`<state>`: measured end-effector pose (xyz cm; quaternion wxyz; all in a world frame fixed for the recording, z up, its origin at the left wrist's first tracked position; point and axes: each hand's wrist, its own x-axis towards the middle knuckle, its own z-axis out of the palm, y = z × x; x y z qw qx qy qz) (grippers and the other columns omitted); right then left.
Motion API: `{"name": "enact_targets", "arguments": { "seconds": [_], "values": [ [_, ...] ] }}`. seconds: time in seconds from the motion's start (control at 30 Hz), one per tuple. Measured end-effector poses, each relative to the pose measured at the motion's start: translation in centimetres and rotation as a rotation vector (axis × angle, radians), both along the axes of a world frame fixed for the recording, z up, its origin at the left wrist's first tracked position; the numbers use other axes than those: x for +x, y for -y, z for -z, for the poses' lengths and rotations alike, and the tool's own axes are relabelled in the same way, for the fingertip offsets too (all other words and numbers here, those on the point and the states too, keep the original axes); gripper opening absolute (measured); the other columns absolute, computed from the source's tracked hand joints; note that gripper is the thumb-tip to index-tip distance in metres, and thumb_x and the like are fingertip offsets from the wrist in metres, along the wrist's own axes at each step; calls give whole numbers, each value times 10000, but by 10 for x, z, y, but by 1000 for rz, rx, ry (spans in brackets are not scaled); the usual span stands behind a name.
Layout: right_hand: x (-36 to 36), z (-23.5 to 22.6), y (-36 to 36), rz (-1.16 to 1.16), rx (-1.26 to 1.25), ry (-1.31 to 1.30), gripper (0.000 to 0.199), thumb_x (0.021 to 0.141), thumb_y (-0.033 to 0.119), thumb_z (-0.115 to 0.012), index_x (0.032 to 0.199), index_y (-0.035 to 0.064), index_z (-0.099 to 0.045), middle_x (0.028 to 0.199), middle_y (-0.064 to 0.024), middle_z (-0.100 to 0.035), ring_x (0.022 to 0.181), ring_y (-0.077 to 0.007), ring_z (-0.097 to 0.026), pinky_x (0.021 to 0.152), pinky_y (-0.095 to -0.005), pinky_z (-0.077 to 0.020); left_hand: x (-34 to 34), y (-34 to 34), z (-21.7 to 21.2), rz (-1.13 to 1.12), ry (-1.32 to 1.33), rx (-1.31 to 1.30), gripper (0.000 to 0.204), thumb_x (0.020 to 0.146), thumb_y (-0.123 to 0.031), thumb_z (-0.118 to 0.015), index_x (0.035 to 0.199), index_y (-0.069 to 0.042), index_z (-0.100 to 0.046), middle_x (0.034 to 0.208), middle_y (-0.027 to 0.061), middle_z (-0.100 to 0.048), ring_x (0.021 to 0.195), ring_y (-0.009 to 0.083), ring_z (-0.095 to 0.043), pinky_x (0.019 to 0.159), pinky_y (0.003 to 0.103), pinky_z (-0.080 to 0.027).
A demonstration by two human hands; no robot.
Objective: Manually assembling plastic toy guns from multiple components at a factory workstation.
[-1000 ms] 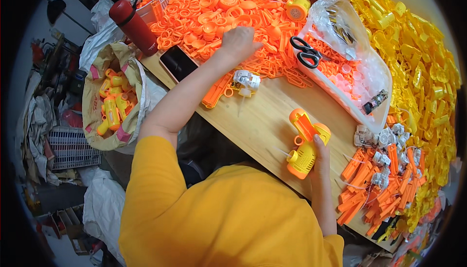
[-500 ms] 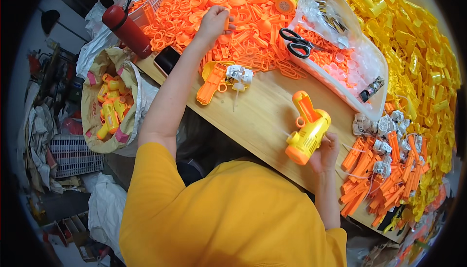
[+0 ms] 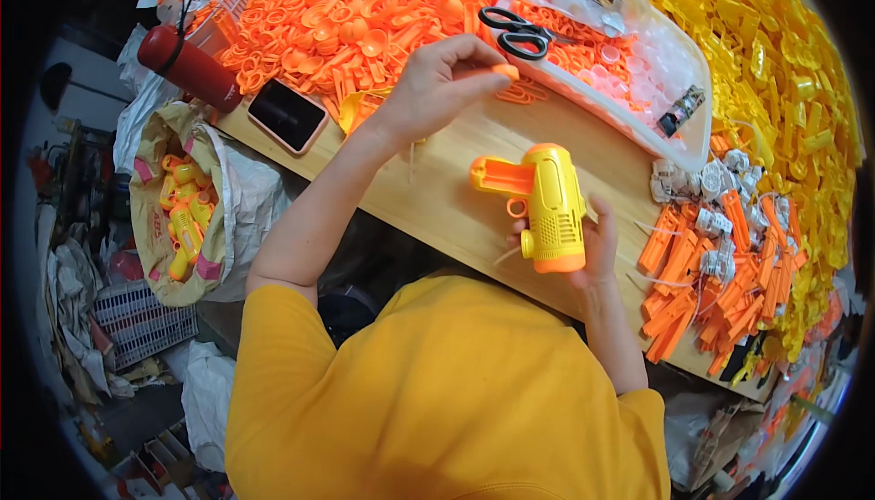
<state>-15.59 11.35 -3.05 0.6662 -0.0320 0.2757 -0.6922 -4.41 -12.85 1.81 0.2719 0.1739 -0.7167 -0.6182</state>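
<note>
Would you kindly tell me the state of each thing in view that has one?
Toy gun: held in the right hand, its hollow handle open
Orange piece: pinched by the left hand
Phone: lying flat, screen dark
Bottle: capped
Tray: open, holding small parts
Scissors: resting at the tray's edge; blades not clear enough to tell
Sack: open, toys inside

A vented yellow toy (image 3: 558,204), orange-ended, is held handle (image 3: 506,175) leftward, apart from a small pinched orange piece (image 3: 507,72).
</note>
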Motion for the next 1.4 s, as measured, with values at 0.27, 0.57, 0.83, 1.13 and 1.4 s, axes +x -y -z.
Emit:
{"name": "enact_targets", "arguments": {
  "seconds": [0.27, 0.57, 0.83, 1.13, 1.4],
  "values": [
    [0, -1, 9, -185, 110, -86, 875, 898, 711, -252, 1341, -28, -410, 1134, -290, -590, 924, -367, -648, 791, -450, -546, -16, -39, -7, 465, 243, 32, 178, 829, -182, -721, 935, -45, -681, 865, -20, -616, 826, 57, -566, 716, 227, -465],
    [6, -3, 19, -261, 164, -388, 795, 886, 676, -390, 1368, 45, -368, 1176, -218, -590, 952, -340, -658, 730, -472, -581, -21, -43, -11, 823, 530, -16, 210, 785, -184, -737, 920, -28, -698, 866, 22, -656, 819, 102, -600, 734, 246, -473],
    [-5, 7, 7, -201, 52, -362, 670, 902, 468, -521, 1387, 58, -307, 1170, -217, -567, 962, -370, -645, 682, -474, -596, -7, -60, 0, 556, 413, 425, 253, 782, -140, -689, 1000, -11, -693, 981, 76, -658, 968, 149, -603, 846, 276, -488],
    [18, -19, 22, 20, 34, -717, 718, 821, 413, -620, 1360, 60, -305, 1151, -214, -543, 833, -328, -664, 629, -427, -600, -1, -60, 0, 439, 129, 484, 377, 756, -31, -627, 1132, -41, -608, 1020, 69, -638, 981, 133, -591, 845, 279, -495],
    [-5, -31, 10, 120, 32, -238, 606, 867, 500, -472, 1222, 11, -519, 955, -203, -628, 766, -293, -635, 690, -396, -541, 68, 164, 33, -801, -23, -375, 180, 781, -173, -725, 901, -39, -705, 826, 94, -692, 780, 156, -653, 691, 292, -509]
  ]
}}
